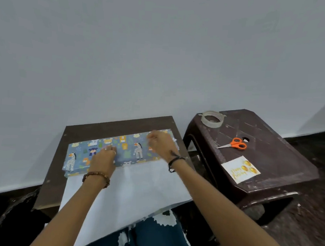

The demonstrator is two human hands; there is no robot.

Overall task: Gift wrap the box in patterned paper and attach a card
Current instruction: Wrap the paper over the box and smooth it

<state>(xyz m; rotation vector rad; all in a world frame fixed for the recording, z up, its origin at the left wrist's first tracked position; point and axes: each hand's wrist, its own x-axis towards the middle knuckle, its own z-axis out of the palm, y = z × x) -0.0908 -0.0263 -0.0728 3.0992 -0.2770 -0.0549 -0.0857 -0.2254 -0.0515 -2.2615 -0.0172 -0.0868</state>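
A dark brown wooden table stands against a pale grey wall, its far edge close to the wall's foot. Just beside its right edge stands a dark brown plastic stool with a scuffed, scratched top and a small round hole near the middle. The floor to the right is dark and speckled with pale bits. At the near edge of the table, dark blue cloth with white blotches shows below. A white skirting strip runs along the wall's foot at the left.
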